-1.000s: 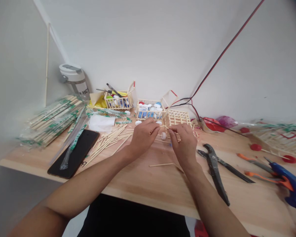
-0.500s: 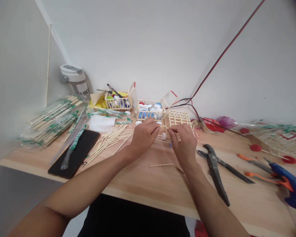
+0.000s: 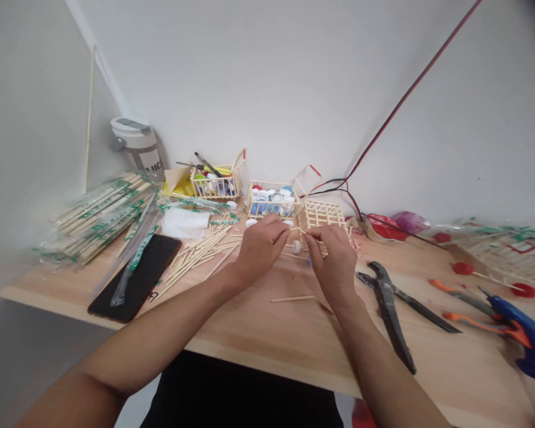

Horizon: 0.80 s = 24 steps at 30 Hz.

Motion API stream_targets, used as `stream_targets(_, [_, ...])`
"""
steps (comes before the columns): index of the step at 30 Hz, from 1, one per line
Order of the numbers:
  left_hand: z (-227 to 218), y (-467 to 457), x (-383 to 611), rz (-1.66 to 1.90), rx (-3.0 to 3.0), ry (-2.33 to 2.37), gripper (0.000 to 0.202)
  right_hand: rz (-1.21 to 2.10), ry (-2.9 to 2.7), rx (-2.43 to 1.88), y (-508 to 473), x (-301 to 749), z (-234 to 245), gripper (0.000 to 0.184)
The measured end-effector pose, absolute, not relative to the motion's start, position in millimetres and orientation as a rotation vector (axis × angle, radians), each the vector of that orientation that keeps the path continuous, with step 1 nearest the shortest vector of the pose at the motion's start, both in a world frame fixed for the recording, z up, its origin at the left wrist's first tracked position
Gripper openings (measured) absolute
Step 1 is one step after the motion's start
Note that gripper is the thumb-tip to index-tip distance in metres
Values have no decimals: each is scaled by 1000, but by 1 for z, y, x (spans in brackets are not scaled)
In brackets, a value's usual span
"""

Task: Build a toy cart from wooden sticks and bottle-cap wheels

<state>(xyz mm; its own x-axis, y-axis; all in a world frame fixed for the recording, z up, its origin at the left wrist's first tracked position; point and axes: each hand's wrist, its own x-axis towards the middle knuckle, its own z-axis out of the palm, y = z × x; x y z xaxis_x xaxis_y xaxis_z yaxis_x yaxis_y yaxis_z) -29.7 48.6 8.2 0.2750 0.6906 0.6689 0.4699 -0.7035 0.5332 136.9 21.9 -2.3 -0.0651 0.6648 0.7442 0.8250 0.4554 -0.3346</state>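
The wooden surface (image 3: 249, 333) fills the lower frame, with wrapped bundles of wooden sticks (image 3: 96, 223) at the left, a black phone (image 3: 134, 276) beside them, and water pump pliers (image 3: 386, 312) and a blue glue gun (image 3: 519, 324) at the right. Two stick-built baskets of bottle caps (image 3: 274, 199) (image 3: 211, 184) and a stick lattice panel (image 3: 323, 213) stand at the upper middle. Little has changed from the earlier view: the hands hold almost the same pose, and the frame has only drifted slightly. The left hand (image 3: 261, 246) and right hand (image 3: 332, 252), both nearly closed, pinch a thin wooden stick (image 3: 299, 230) between them, just above the surface. A white bottle cap (image 3: 296, 246) sits just below it, and the fingers partly hide the grip.
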Motion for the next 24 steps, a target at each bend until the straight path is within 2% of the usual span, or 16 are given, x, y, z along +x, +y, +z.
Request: stream_targets(24, [5,50,-29,1386,2327,1074,18,-211,-1799,-1263,21,138,-4,7])
